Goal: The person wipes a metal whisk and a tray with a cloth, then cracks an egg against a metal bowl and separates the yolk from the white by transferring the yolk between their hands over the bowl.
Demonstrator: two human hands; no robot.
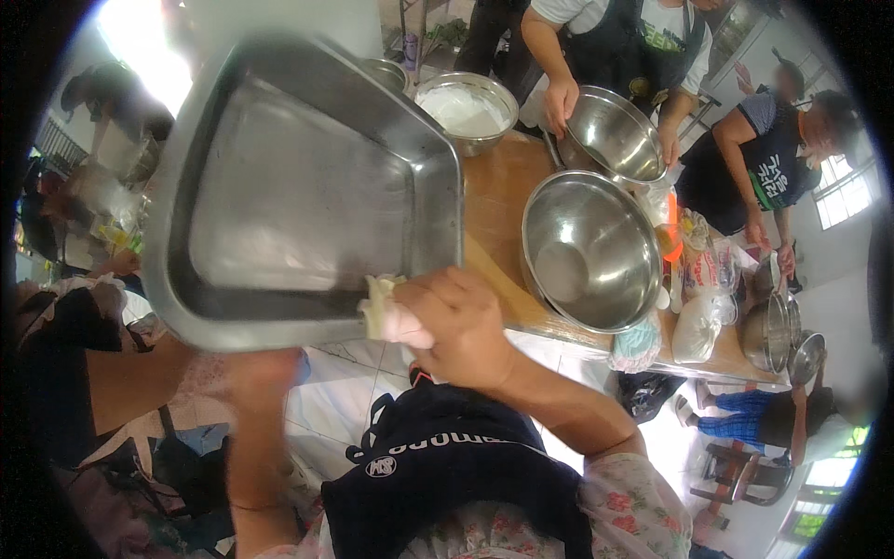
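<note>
1. The steel tray (298,186) is the landmark: a deep rectangular pan with rounded corners, held up and tilted toward the camera so that its bare inside faces the viewer.
2. The right hand (456,326) is at the tray's lower right corner, clenched around a pale wad of cloth (384,307) that is pressed against the rim there.
3. The left hand (256,368) is under the tray's lower edge. It is blurred and partly hidden by the rim, so whether it grips the tray or only props it cannot be told.
4. To the right of the tray stretches a wooden worktop (498,196), warm brown and bare in the strip just beside the tray.
5. On it, right of the tray, a large steel bowl (587,252) is tipped on its side, its mouth toward the camera.
6. Beyond that bowl, another person's hand (561,101) holds the rim of a second steel bowl (615,135), also tilted.
7. Off the tray's upper right corner is a bowl of white powder (466,110).
8. Farther right of the tray, at the worktop's end, lie tied plastic bags (698,307) and more steel bowls (778,331).
9. Below the tray a pale tiled floor (345,401) shows.
10. Bright daylight glares above the tray's upper left, and a window (843,191) shows at the far right.
</note>
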